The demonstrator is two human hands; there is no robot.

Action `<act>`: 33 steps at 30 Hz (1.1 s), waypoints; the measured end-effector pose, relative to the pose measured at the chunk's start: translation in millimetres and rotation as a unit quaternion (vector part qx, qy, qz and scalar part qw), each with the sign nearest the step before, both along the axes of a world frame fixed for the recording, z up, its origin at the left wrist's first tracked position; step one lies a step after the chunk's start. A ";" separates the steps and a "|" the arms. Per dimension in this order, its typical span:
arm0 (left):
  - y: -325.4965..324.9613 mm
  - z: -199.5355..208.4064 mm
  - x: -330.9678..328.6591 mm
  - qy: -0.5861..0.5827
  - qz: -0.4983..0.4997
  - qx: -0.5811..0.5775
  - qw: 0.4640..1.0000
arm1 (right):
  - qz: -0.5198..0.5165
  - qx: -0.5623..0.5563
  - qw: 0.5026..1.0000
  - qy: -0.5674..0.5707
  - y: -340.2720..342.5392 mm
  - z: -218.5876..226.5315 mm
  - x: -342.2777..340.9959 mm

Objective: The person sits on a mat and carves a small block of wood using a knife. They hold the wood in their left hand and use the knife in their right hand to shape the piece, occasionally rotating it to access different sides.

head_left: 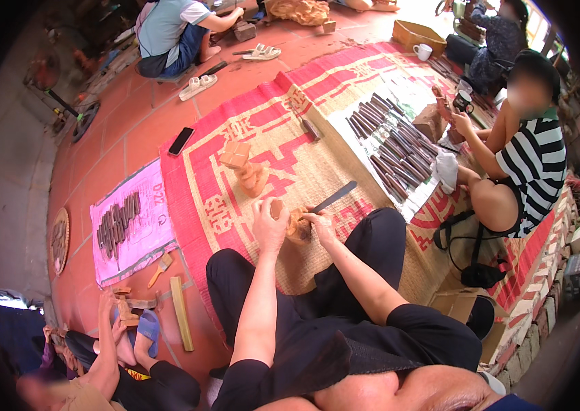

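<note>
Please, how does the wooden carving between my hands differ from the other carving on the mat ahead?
The held carving is between the left hand and right hand, partly hidden; the other carving rests untouched on the mat. The held carving is nearer to you, the other carving farther ahead. Both have an orange-brown wood colour.

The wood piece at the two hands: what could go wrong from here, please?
The wood piece might slip, and the dark flat tool by the right hand could then nick the left hand close by. The carved figure just beyond the left hand might also be knocked.
</note>
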State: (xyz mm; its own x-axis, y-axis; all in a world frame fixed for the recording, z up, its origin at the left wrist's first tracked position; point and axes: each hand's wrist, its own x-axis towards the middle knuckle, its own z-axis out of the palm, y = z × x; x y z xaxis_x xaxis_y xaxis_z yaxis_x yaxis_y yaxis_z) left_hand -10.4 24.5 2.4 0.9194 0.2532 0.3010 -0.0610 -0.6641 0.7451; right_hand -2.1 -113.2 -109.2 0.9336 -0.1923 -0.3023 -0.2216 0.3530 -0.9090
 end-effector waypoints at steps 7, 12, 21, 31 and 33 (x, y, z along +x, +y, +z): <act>-2.3 -4.6 2.8 -0.005 -0.015 0.040 0.999 | 0.052 0.034 0.998 -0.001 1.8 8.0 -3.3; -11.1 -0.7 3.2 0.014 -0.019 0.037 0.999 | 0.034 -0.028 0.999 -0.032 -8.3 0.9 -2.0; -14.2 -1.6 4.1 0.000 -0.030 0.033 0.999 | 0.052 -0.021 0.998 -0.024 -21.4 -14.4 0.3; -11.7 -0.8 1.9 -0.022 -0.025 0.031 0.999 | 0.054 -0.019 0.998 -0.003 -25.0 -25.5 3.4; -4.7 -0.9 1.6 -0.015 -0.020 0.025 0.999 | 0.041 -0.060 0.997 -0.020 -11.1 -10.5 2.0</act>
State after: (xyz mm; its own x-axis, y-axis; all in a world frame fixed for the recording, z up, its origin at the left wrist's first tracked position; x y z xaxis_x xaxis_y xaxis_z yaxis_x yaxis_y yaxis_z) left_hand -8.9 19.8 1.5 0.9187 0.2011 0.3399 -0.1093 -0.6976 0.7081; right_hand -0.1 -124.3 -119.7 0.9586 -0.1475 -0.2435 -0.2077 0.2227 -0.9525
